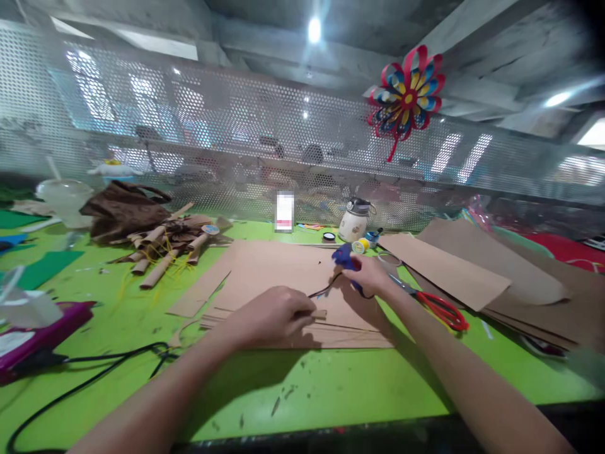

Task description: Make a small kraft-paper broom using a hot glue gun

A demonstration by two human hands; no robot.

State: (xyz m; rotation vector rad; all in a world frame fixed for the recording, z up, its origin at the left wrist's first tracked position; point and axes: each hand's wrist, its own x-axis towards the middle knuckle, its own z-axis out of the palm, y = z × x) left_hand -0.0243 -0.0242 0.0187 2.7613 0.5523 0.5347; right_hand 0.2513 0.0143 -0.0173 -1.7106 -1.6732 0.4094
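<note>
My left hand is closed in a pinch on a small brown paper roll, held just above a stack of brown cardboard sheets on the green table. My right hand is wrapped round a blue glue gun farther back on the same sheets. The gun's black cord trails down between the two hands. Red-handled scissors lie just right of my right wrist.
Rolled brown paper tubes and a brown bag sit back left. More cardboard sheets lie at the right. A white jar, a yellow spool, a black cable and a perforated metal screen with a paper flower are around.
</note>
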